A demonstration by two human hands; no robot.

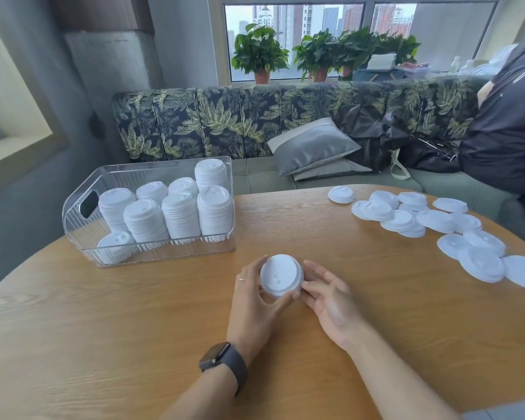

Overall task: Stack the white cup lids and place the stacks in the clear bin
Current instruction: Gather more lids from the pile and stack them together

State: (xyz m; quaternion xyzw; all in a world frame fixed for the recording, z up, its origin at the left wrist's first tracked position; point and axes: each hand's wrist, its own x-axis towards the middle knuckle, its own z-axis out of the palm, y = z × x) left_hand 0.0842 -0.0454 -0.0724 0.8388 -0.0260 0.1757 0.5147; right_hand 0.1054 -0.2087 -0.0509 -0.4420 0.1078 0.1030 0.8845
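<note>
Left hand [256, 294] curled round short stack of white lids [281, 280] on counter [134, 328], thumb and fingers pinching its sides. Right hand [328, 295] flat-open, fingertips touching stack's right side, holding nothing itself. Stack sits centre of counter, near clear bin [82, 237], which already holds several tall stacks [181, 215]. Loose lids [422, 219] scattered far right. Judgement: thin plastic, very light, slick, flexes if squeezed; nested layers may slide apart. Best hold: low on rim walls from both sides, gentle pressure, keep upright.
</note>
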